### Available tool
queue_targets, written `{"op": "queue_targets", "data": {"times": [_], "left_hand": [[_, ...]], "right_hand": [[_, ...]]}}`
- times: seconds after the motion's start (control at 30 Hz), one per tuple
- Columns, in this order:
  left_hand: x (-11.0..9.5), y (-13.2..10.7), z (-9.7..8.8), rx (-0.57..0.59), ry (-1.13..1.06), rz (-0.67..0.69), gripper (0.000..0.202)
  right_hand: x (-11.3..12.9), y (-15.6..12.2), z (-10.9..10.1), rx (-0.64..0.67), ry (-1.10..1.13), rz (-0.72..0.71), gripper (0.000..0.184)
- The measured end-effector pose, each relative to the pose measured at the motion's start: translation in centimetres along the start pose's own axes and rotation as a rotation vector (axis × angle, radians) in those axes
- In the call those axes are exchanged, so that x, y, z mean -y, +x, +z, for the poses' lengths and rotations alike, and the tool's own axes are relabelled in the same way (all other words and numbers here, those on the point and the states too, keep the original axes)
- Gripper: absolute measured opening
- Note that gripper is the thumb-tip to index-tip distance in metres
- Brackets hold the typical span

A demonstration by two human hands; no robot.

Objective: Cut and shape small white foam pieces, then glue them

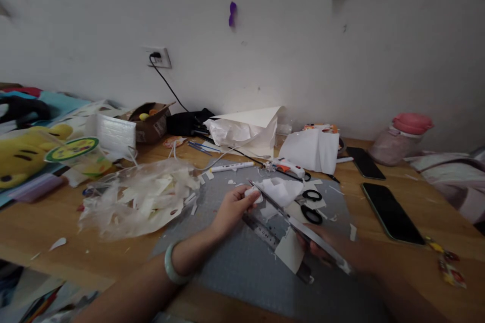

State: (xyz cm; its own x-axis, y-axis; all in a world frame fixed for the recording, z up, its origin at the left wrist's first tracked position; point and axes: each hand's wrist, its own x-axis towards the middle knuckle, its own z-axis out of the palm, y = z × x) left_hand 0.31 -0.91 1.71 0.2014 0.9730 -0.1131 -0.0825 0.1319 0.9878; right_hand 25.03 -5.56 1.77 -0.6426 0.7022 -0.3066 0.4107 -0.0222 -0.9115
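My left hand (pixel 235 208) pinches a small white piece (pixel 254 194) between thumb and fingers above the grey cutting mat (pixel 223 267). My right hand (pixel 320 247), blurred, is closed around long silver tweezers (pixel 303 228); their tips point up and left, beside the white piece. Whether the tips touch it, I cannot tell. Under the hands lie a ruler (pixel 261 232) and a pale piece of paper (pixel 291 251). Black scissor handles (pixel 312 214) rest just beyond my right hand, with a crumpled white sheet (pixel 284 189) over that area.
A clear plastic bag of paper scraps (pixel 140 202) lies to the left, near a lidded cup (pixel 81 156). A white marker (pixel 232 166) and a glue gun (pixel 290 167) lie behind the mat. Two phones, one a dark phone (pixel 392 212), and a pink-lidded jar (pixel 397 144) are at right.
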Motion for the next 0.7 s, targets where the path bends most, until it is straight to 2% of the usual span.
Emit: {"op": "queue_targets", "data": {"times": [0.17, 0.27, 0.43, 0.7], "left_hand": [[0.1, 0.2, -0.1, 0.010, 0.001, 0.011, 0.038], [0.1, 0.2, -0.1, -0.004, 0.004, 0.000, 0.038], [0.0, 0.0, 0.0, -0.004, -0.075, -0.053, 0.036], [-0.4, -0.1, 0.2, -0.019, -0.186, -0.131, 0.033]], "right_hand": [[0.9, 0.2, 0.1, 0.012, 0.019, 0.083, 0.065], [-0.3, 0.6, 0.1, 0.005, 0.060, 0.096, 0.063], [-2.0, 1.0, 0.2, -0.011, 0.133, 0.214, 0.053], [-1.4, 0.5, -0.1, 0.000, 0.085, 0.112, 0.062]]}}
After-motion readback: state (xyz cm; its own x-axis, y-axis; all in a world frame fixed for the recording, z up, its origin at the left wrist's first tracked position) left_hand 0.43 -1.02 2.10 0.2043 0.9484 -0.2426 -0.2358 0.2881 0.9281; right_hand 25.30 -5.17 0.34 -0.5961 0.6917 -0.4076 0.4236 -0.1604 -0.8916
